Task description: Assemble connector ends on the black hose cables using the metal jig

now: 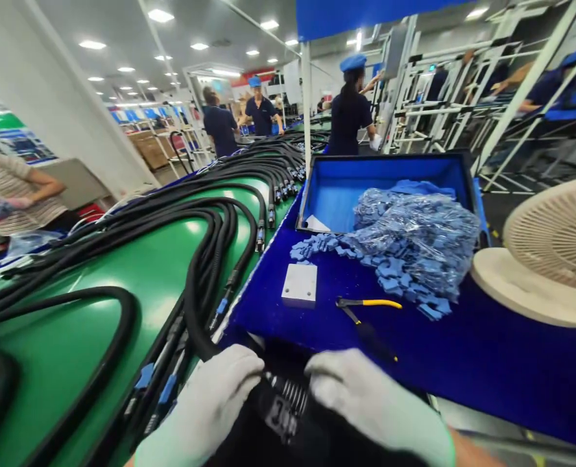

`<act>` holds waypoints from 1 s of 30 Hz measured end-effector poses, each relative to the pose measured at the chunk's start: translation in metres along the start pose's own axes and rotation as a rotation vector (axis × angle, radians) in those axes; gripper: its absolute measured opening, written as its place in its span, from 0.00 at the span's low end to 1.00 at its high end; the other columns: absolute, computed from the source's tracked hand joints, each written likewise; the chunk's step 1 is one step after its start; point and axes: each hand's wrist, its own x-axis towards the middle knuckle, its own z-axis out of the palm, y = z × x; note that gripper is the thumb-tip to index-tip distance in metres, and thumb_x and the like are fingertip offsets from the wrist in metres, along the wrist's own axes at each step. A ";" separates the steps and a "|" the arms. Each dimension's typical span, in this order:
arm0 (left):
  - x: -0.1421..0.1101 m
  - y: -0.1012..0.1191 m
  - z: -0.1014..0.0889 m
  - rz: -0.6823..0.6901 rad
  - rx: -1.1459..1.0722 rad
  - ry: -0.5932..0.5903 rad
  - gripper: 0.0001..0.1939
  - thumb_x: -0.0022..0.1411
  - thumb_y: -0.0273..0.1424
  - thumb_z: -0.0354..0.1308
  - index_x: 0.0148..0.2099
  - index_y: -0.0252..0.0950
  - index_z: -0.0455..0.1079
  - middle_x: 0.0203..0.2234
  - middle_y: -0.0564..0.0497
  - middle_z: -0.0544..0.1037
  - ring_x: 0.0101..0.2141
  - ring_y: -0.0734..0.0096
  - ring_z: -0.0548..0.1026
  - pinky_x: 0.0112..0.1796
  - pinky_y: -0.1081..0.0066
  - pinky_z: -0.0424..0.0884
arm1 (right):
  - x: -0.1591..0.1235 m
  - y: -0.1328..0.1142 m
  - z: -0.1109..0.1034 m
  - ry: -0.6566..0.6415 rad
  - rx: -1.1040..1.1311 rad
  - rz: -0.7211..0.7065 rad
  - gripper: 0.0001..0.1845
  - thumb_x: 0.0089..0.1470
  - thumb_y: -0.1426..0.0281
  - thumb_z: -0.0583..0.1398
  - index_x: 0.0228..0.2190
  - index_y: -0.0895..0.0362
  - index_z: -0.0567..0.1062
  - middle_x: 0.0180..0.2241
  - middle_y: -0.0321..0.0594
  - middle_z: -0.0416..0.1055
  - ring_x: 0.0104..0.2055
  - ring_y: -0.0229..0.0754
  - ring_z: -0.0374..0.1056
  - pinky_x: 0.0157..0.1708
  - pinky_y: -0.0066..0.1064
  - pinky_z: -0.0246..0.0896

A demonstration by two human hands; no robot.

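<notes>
My left hand (220, 395), in a white glove, is closed round a black hose (201, 324) near its end. From beside the left fingertips a dark ribbed fitting (290, 394) reaches across toward my right hand (356, 395). The right hand, gloved too, has its fingers curled in at the fitting's far side; what they pinch is hidden. Pale printed marks below the fitting are too blurred to read. On the blue table ahead lie pliers (380, 303) with yellow and black handles, a white block (300, 284) and a pile of small blue pieces (390, 275).
A blue bin (327, 185) stands behind a clear plastic bag (414, 224) of blue pieces. To the right is a beige fan (555, 259). Many black hoses lie along the green conveyor (166, 259) at the left. Several people work farther back.
</notes>
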 end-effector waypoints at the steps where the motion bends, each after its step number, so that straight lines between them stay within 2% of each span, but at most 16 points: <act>1: 0.000 -0.001 0.007 -0.081 -0.003 -0.003 0.08 0.74 0.30 0.53 0.50 0.42 0.72 0.41 0.51 0.80 0.39 0.70 0.79 0.43 0.71 0.76 | -0.002 0.007 -0.019 0.184 -0.215 0.119 0.27 0.66 0.52 0.55 0.54 0.59 0.75 0.53 0.49 0.71 0.53 0.42 0.67 0.59 0.37 0.65; 2: 0.002 -0.001 0.012 -0.161 -0.006 -0.002 0.09 0.74 0.33 0.53 0.52 0.43 0.73 0.43 0.52 0.80 0.41 0.69 0.80 0.45 0.70 0.76 | -0.002 0.016 -0.035 0.301 -0.416 0.191 0.32 0.62 0.54 0.61 0.58 0.63 0.73 0.59 0.55 0.66 0.61 0.50 0.63 0.67 0.45 0.59; 3: 0.005 -0.001 0.016 -0.249 -0.008 0.003 0.10 0.75 0.35 0.53 0.53 0.44 0.73 0.45 0.52 0.81 0.44 0.68 0.80 0.49 0.68 0.75 | -0.001 0.026 -0.049 0.343 -0.595 0.263 0.36 0.57 0.55 0.65 0.59 0.66 0.73 0.63 0.59 0.60 0.66 0.58 0.57 0.70 0.52 0.52; 4: 0.009 0.000 0.017 -0.332 -0.017 0.020 0.12 0.75 0.36 0.52 0.54 0.44 0.74 0.47 0.52 0.81 0.47 0.66 0.80 0.52 0.65 0.74 | 0.001 0.036 -0.059 0.335 -0.730 0.309 0.34 0.55 0.57 0.66 0.56 0.68 0.75 0.64 0.61 0.58 0.67 0.62 0.54 0.70 0.56 0.50; 5: 0.015 0.002 0.017 -0.409 -0.033 0.036 0.13 0.74 0.38 0.52 0.54 0.44 0.75 0.49 0.52 0.81 0.49 0.64 0.79 0.54 0.63 0.73 | 0.003 0.046 -0.066 0.296 -0.824 0.318 0.28 0.57 0.59 0.64 0.51 0.68 0.78 0.62 0.61 0.61 0.66 0.62 0.56 0.67 0.56 0.52; 7: 0.028 0.008 0.012 -0.564 -0.087 0.070 0.15 0.73 0.39 0.54 0.55 0.43 0.76 0.52 0.52 0.80 0.53 0.61 0.78 0.58 0.60 0.70 | 0.007 0.058 -0.073 0.216 -0.908 0.318 0.17 0.61 0.64 0.57 0.38 0.66 0.80 0.51 0.57 0.68 0.56 0.54 0.64 0.58 0.47 0.60; 9: 0.042 0.017 0.004 -0.695 -0.165 0.104 0.17 0.70 0.40 0.56 0.56 0.42 0.77 0.54 0.52 0.80 0.56 0.59 0.76 0.62 0.59 0.67 | 0.011 0.060 -0.074 0.242 -0.860 0.341 0.15 0.61 0.68 0.53 0.32 0.64 0.76 0.40 0.50 0.70 0.44 0.43 0.66 0.48 0.36 0.61; 10: 0.049 0.021 0.000 -0.743 -0.212 0.119 0.18 0.69 0.40 0.57 0.57 0.42 0.78 0.54 0.52 0.80 0.57 0.58 0.76 0.63 0.59 0.67 | 0.013 0.058 -0.075 0.272 -0.773 0.386 0.15 0.61 0.67 0.53 0.31 0.64 0.74 0.37 0.47 0.69 0.40 0.39 0.64 0.43 0.32 0.59; 12: 0.058 0.029 -0.008 -0.808 -0.327 0.149 0.19 0.68 0.41 0.58 0.56 0.42 0.79 0.54 0.53 0.80 0.56 0.58 0.76 0.61 0.61 0.69 | 0.015 0.048 -0.074 0.288 -0.472 0.457 0.17 0.60 0.60 0.57 0.35 0.63 0.73 0.34 0.42 0.69 0.34 0.34 0.63 0.36 0.27 0.56; 14: 0.064 0.035 -0.013 -0.832 -0.454 0.173 0.20 0.66 0.40 0.60 0.57 0.42 0.79 0.51 0.52 0.82 0.52 0.59 0.79 0.57 0.63 0.73 | 0.017 0.034 -0.070 0.201 -0.144 0.449 0.18 0.58 0.59 0.59 0.40 0.62 0.73 0.33 0.39 0.70 0.31 0.31 0.63 0.32 0.24 0.56; 16: 0.068 0.039 -0.015 -0.839 -0.552 0.193 0.21 0.65 0.40 0.62 0.57 0.39 0.78 0.48 0.51 0.83 0.48 0.59 0.81 0.52 0.64 0.75 | 0.018 0.018 -0.061 0.123 0.003 0.296 0.17 0.56 0.67 0.58 0.45 0.62 0.74 0.38 0.40 0.73 0.34 0.31 0.67 0.36 0.22 0.62; 18: 0.071 0.041 -0.016 -0.831 -0.597 0.210 0.22 0.64 0.40 0.63 0.57 0.38 0.79 0.46 0.50 0.83 0.46 0.59 0.81 0.50 0.65 0.76 | 0.020 -0.001 -0.051 0.117 -0.016 0.071 0.21 0.55 0.74 0.56 0.49 0.62 0.76 0.47 0.44 0.74 0.46 0.35 0.72 0.49 0.24 0.68; 20: 0.073 0.043 -0.016 -0.824 -0.611 0.221 0.23 0.63 0.40 0.64 0.57 0.37 0.79 0.45 0.48 0.84 0.46 0.57 0.81 0.49 0.64 0.77 | 0.023 -0.020 -0.043 0.116 -0.065 -0.155 0.24 0.57 0.75 0.57 0.55 0.61 0.76 0.58 0.48 0.69 0.60 0.39 0.69 0.64 0.30 0.65; 21: 0.074 0.044 -0.016 -0.821 -0.615 0.225 0.23 0.63 0.40 0.64 0.57 0.36 0.79 0.44 0.48 0.84 0.46 0.56 0.81 0.49 0.63 0.77 | 0.024 -0.029 -0.042 0.100 -0.072 -0.247 0.25 0.59 0.73 0.58 0.57 0.61 0.76 0.61 0.50 0.66 0.63 0.41 0.66 0.68 0.32 0.63; 25: 0.077 0.047 -0.012 -0.782 -0.614 0.209 0.23 0.64 0.40 0.64 0.58 0.36 0.79 0.45 0.48 0.84 0.46 0.57 0.81 0.49 0.64 0.77 | 0.031 -0.055 -0.045 0.074 -0.056 -0.521 0.24 0.63 0.64 0.62 0.58 0.61 0.76 0.62 0.52 0.64 0.63 0.40 0.67 0.68 0.30 0.64; 30: 0.078 0.048 -0.004 -0.752 -0.543 0.207 0.19 0.66 0.40 0.63 0.57 0.42 0.80 0.51 0.52 0.82 0.51 0.59 0.79 0.54 0.66 0.74 | 0.031 -0.055 -0.049 0.190 -0.118 -0.700 0.26 0.64 0.67 0.60 0.61 0.63 0.72 0.61 0.54 0.65 0.66 0.39 0.65 0.67 0.24 0.64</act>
